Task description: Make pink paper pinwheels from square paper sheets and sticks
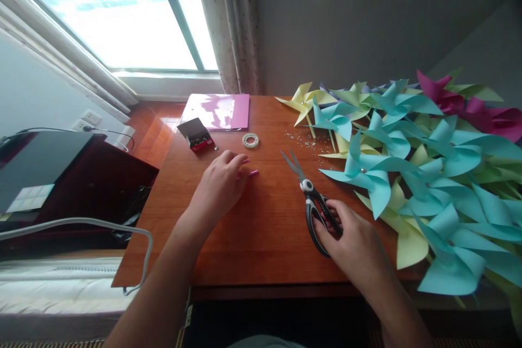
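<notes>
Scissors [306, 185] are in the right hand [354, 239], over the right half of the table [261, 253], blades parted in a narrow V and aimed away from the person. The blades are slim, grey metal; the pivot is a white disc with a dark centre, and the looped handles are black with pale grey lining. The right fingers are wrapped around the handles, gripping them. The left hand [220, 179] is palm down, its fingers curled over pink sticks [253, 173] whose shiny ends poke out; whether they pinch them I cannot tell. The table is reddish-brown wood, smooth and faintly glossy, with fine grain. Toward its far edge are a glossy pink sheet [240, 111], an open red box [202, 146] of small dark pieces, and a flat ring of tape [250, 140]. Tiny silvery bits [308, 144] are scattered beside a heap of pinwheels [367, 171], curled blades of matte turquoise, pale yellow-green and magenta. Beyond stand a plain grey wall [346, 22], a bright window [106, 22] and a pale, softly folded curtain [232, 22]. To the left, a white cable [81, 221] bends past a dark cabinet [89, 174].
</notes>
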Motion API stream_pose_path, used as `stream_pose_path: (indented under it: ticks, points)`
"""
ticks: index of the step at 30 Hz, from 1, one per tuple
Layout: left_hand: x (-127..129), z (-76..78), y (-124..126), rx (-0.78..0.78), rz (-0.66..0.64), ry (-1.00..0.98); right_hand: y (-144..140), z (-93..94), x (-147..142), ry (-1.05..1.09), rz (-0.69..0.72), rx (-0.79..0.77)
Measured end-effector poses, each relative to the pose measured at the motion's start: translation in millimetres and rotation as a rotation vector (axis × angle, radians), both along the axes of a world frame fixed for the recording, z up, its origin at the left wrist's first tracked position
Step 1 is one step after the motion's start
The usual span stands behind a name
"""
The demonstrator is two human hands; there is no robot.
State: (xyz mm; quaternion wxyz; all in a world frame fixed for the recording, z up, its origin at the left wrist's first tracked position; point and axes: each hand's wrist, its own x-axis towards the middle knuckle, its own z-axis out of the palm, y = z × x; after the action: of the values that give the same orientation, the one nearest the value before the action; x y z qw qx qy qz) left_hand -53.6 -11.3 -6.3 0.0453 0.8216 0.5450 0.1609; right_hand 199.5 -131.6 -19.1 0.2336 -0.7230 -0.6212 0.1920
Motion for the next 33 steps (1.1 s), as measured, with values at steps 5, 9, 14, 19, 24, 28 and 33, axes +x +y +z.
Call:
stream_pose_path:
  ticks: [5,9,14,19,24,28,33]
  points:
    - [-3.7,-5.9,-3.4,-0.026,-0.017,0.038,-0.4,-2.1,2.7,0.005,0.024,-0.011]
    - [-9.8,-7.7,-9.1,-0.012,0.01,0.02,0.2,-0.2,0.3,0.015,-0.009,0.005]
    - [-10.6,-5.0,-9.5,-0.04,0.061,0.063,0.2,-2.0,2.0,-0.056,0.061,0.07]
    - [-17.0,-8.3,-4.1,0.01,0.195,0.079,4.0,-5.6,0.6,-0.304,-0.001,0.308]
    - [-27.2,-13.3,-2.7,0.115,0.299,-0.002,9.8,-11.4,-1.2,-0.393,0.008,0.35]
    - [-31.5,-12.4,-6.1,0.149,0.37,-0.04,11.3,-12.2,-1.9,-0.405,-0.012,0.303]
    - [-31.2,-9.6,-9.7,0.132,0.33,-0.104,10.8,-7.7,0.0,-0.364,-0.012,0.255]
